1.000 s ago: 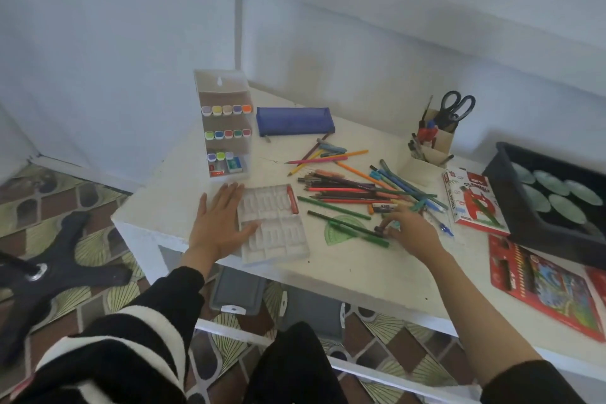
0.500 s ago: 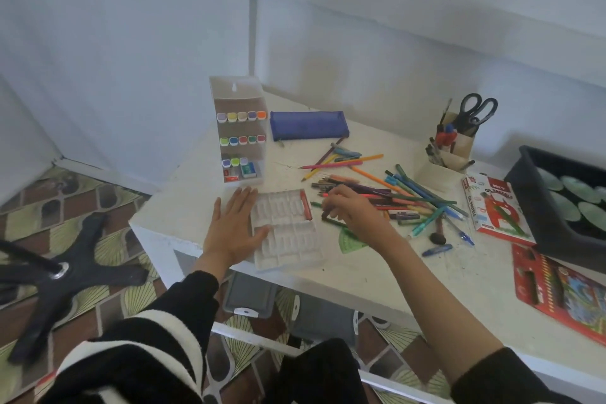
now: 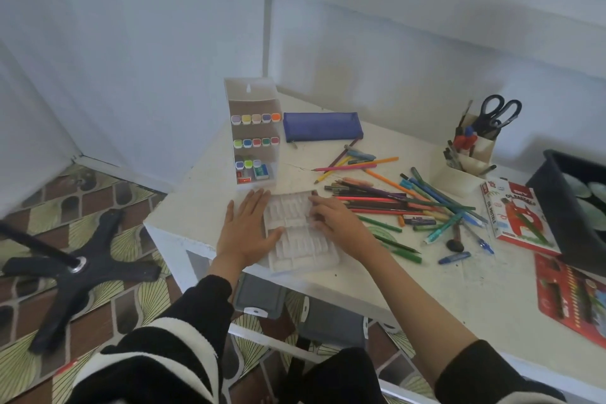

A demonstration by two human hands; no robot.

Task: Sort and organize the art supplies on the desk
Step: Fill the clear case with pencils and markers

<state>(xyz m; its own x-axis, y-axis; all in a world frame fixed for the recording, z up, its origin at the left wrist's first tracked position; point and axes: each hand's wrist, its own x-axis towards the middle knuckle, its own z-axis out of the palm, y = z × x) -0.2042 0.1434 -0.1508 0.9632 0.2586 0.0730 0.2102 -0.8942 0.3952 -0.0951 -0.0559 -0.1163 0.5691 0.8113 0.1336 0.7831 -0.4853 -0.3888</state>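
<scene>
White desk: loose pencil pile lies mid-desk, just right of the clear compartment tray at the near left edge. I judge the step is loading pencils into it, so I'd brace w/ the left hand (flat, fingers straight, thumb against the tray's left side) & lay pencils parallel to the slots. Right hand rests on the tray's far right part, fingers bent down; can't tell if it pinches anything. Only legible text is "OIL PASTELS" on the red-&-white box at right.
</scene>
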